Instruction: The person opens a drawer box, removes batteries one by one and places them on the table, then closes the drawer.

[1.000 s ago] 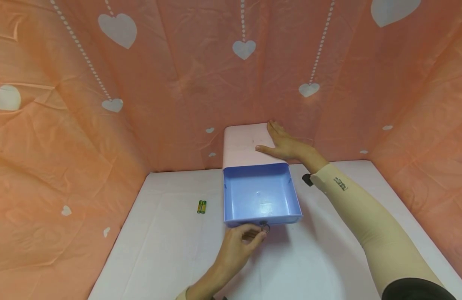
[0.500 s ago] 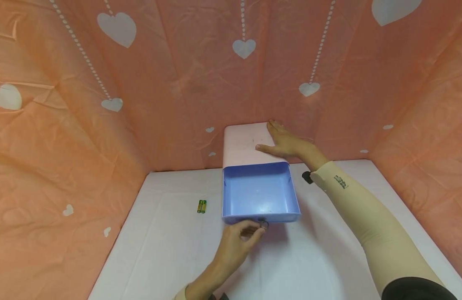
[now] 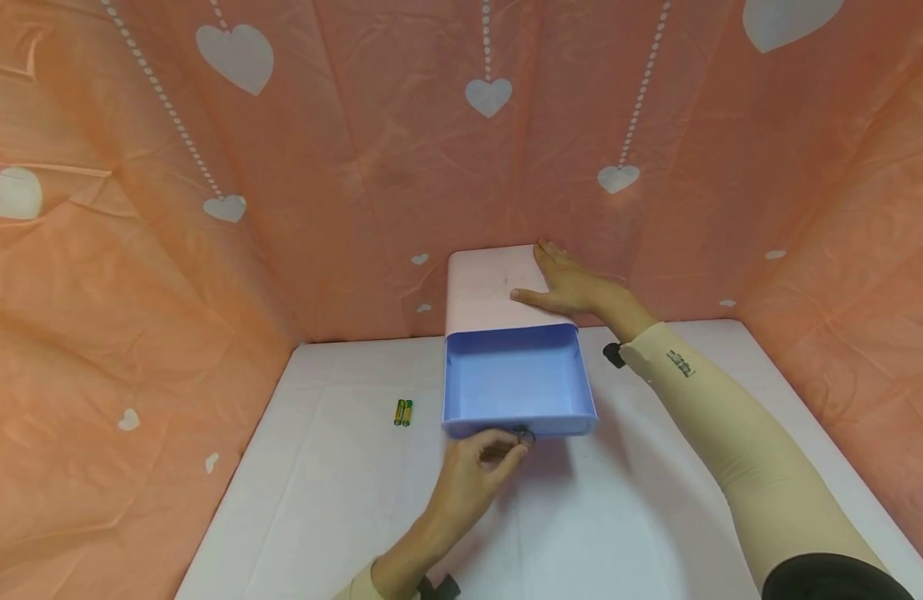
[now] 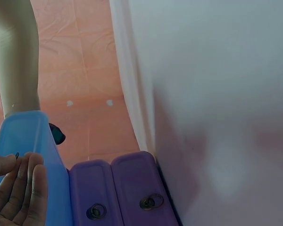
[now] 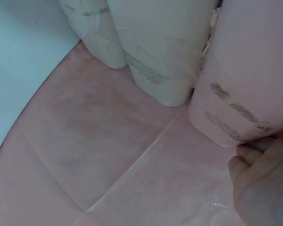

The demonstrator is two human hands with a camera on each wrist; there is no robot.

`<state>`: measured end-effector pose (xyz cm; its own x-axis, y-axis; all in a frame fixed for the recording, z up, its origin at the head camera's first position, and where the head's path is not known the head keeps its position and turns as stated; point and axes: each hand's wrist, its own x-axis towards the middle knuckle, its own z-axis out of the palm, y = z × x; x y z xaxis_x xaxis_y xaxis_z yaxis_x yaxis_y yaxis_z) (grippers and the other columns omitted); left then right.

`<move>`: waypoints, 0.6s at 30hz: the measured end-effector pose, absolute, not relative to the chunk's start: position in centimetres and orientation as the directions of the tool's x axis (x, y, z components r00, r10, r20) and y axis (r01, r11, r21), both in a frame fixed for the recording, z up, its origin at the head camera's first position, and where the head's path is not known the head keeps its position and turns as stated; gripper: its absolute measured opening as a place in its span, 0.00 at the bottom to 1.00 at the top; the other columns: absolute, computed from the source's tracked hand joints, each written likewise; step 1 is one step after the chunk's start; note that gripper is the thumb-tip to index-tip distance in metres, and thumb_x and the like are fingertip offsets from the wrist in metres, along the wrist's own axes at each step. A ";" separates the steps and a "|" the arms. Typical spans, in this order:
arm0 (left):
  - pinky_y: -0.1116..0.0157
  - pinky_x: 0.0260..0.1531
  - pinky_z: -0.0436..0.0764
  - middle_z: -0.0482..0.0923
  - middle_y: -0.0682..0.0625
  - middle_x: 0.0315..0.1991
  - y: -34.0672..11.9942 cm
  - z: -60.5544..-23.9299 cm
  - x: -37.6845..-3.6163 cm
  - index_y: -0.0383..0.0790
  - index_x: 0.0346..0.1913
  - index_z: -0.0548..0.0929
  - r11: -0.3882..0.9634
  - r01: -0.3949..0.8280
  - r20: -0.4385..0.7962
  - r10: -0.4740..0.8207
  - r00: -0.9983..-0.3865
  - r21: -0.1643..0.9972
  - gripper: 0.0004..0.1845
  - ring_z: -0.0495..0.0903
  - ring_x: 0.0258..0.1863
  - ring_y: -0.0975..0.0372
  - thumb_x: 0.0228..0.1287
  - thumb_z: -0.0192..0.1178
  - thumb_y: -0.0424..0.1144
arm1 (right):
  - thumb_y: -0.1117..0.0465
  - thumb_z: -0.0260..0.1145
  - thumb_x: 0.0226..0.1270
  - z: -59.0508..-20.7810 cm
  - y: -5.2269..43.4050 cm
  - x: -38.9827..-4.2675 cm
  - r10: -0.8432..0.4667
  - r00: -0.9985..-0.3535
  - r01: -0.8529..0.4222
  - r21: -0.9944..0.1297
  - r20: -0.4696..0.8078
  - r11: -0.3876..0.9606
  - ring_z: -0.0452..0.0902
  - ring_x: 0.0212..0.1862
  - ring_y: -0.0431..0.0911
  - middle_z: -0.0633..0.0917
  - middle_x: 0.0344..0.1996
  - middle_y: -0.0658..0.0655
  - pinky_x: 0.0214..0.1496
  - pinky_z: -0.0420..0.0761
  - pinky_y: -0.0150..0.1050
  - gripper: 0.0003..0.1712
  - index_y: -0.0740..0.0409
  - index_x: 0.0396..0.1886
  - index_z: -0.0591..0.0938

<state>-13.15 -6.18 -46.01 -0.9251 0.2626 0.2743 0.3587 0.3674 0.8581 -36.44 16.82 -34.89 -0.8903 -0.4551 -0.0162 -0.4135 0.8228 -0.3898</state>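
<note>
Head view: my left hand pinches the ring on the front of the blue drawer, which stands well out of the pink box; my right hand lies flat on the box top. I judge the drawer only half home, with batteries left of it.

Left wrist view: fingers curled at the drawer's front.

Right wrist view: only fingertips show.

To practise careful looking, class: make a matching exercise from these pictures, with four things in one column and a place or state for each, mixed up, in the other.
Things:
1. left hand
2. right hand
3. batteries
4. blue drawer

Places or states:
A. lying on the white table, left of the drawer
B. pulled out and empty
C. resting flat on top of the pink box
D. pinching the ring pull

Pairs: 1-D, 2-C, 3-A, 4-B
</note>
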 end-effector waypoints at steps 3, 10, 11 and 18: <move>0.65 0.50 0.89 0.92 0.51 0.44 -6.1 -45.9 -13.5 0.40 0.47 0.91 0.374 0.363 0.278 0.261 -0.924 0.854 0.08 0.91 0.44 0.62 0.75 0.69 0.41 | 0.23 0.55 0.73 -34.9 16.8 -36.4 -0.450 -0.893 -0.409 -0.387 -0.016 0.826 0.26 0.87 0.62 0.34 0.87 0.65 0.87 0.37 0.62 0.69 0.65 0.87 0.36; 0.67 0.49 0.88 0.92 0.51 0.44 -5.9 -45.6 -14.3 0.39 0.48 0.91 0.360 0.360 0.278 0.259 -0.925 0.861 0.08 0.90 0.44 0.61 0.75 0.69 0.40 | 0.23 0.54 0.73 -35.1 16.8 -36.5 -0.452 -0.892 -0.411 -0.382 -0.019 0.828 0.26 0.87 0.62 0.34 0.87 0.65 0.87 0.36 0.61 0.69 0.65 0.87 0.36; 0.67 0.48 0.88 0.92 0.51 0.44 -5.9 -45.6 -14.4 0.39 0.48 0.91 0.358 0.361 0.281 0.258 -0.925 0.861 0.08 0.91 0.44 0.61 0.75 0.69 0.40 | 0.23 0.54 0.73 -35.1 16.8 -36.5 -0.454 -0.891 -0.413 -0.385 -0.020 0.826 0.26 0.87 0.62 0.33 0.87 0.65 0.87 0.36 0.61 0.69 0.65 0.87 0.35; 0.68 0.48 0.88 0.92 0.51 0.43 -5.9 -45.1 -15.4 0.39 0.48 0.91 0.360 0.368 0.295 0.243 -0.924 0.857 0.08 0.90 0.44 0.61 0.76 0.69 0.40 | 0.23 0.55 0.74 -35.0 16.8 -36.5 -0.458 -0.888 -0.413 -0.404 -0.019 0.817 0.26 0.87 0.61 0.33 0.87 0.65 0.88 0.37 0.60 0.69 0.65 0.87 0.35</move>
